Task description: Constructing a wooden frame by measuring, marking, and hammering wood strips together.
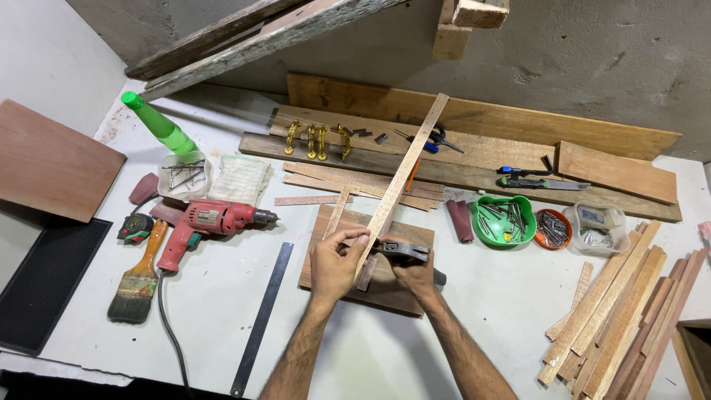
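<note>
A long thin wooden strip (400, 178) lies slanted across the middle of the white counter (370, 348), its pale flat face pointing toward 1 o'clock. Its near end rests on a flat brown wooden board (385, 285). The left hand (335, 263) pinches that near end between thumb and fingers. The right hand (416, 272) is curled tight around a hammer (404, 250) with a dark metal head, just beside the strip. At 9 o'clock from the hands lie a flat grey steel ruler (263, 317), a red drill (211, 222) and a wide brush (137, 285) with a wooden handle. At 3 o'clock sits a round green bowl (503, 220) full of shiny nails, and farther out a heap of thin wooden slats (622, 311). At 12 o'clock, shiny gold handles (318, 141) rest on long rough planks (481, 152).
</note>
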